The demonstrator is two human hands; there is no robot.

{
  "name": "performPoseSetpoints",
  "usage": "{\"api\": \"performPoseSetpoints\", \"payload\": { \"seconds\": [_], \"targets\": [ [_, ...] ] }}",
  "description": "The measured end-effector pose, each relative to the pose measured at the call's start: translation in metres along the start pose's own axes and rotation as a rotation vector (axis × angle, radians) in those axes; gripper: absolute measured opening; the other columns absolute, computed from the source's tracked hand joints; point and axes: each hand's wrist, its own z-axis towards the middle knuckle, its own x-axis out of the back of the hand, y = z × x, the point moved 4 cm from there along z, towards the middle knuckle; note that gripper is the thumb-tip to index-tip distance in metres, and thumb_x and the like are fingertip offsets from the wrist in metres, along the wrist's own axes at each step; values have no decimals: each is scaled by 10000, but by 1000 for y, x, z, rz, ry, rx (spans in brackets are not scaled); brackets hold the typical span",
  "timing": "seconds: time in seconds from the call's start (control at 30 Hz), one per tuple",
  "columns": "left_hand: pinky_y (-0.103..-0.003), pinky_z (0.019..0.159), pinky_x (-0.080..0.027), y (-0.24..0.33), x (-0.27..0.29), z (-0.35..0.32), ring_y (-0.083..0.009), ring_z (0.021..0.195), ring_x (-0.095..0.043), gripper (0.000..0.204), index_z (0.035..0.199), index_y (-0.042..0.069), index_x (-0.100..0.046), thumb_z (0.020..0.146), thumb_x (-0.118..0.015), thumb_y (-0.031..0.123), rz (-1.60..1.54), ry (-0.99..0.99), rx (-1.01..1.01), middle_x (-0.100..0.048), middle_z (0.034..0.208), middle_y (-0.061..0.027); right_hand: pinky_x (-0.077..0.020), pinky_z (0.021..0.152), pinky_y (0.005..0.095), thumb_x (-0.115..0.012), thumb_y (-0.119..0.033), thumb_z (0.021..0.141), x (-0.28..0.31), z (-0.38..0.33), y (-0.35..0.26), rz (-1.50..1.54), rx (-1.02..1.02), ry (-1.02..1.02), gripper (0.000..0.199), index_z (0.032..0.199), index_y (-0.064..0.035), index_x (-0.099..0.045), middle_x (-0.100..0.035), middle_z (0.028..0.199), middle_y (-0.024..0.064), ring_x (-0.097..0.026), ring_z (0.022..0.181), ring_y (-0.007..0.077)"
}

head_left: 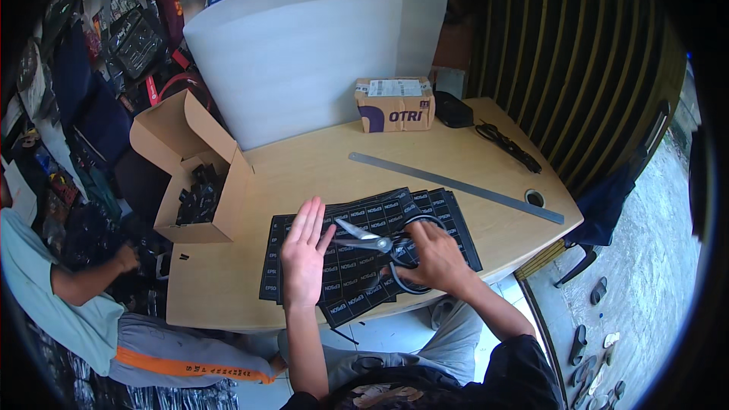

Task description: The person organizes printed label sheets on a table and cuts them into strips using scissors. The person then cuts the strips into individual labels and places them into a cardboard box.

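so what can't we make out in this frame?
Head view throughout:
Exact finger placement of the right hand on the scissors: partly hidden behind the hand itself.
Number of black sheets: upper ones cover those beneath.
What the black items in the open cardboard box are: too dark and jumbled.
Head of the co-worker: cut off by the left edge.
Finger detail of the co-worker's hand: blurred.
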Motion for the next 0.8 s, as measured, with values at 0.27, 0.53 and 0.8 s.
{"api": "performPoseSetpoints", "payload": {
  "seconds": [0.27, 0.53, 0.8],
  "targets": [
    [-571, 1091, 44, 15, -17, -17, -268, 1418, 95, 1134, 1447, -28, -12, 746, -167, 851, -660, -186, 38, 42, 1536, -155, -485, 768, 437, -792, -289, 654, 12, 0, 82, 4, -463, 58, 616, 1068, 6, -445, -597, 959, 231, -590, 906, 390],
    [-595, 1077, 35, 12, -41, -15, -320, 1405, 135, 1133, 1455, 30, 68, 726, -149, 869, -820, -330, 116, 120, 1533, -135, -473, 799, 465, -751, -378, 684, 38, 23, 236, -360, -653, 112, 681, 1108, 39, -420, -597, 992, 258, -582, 961, 407],
    [-570, 1080, -122, -22, -34, -10, -440, 1373, -121, 1010, 1477, 154, 52, 770, -210, 827, -259, -332, 115, -78, 1495, -265, -499, 782, 441, -758, -454, 632, 38, 24, 311, -390, -700, -48, 599, 961, 24, -608, -642, 925, 246, -627, 917, 378]
  ]
}}
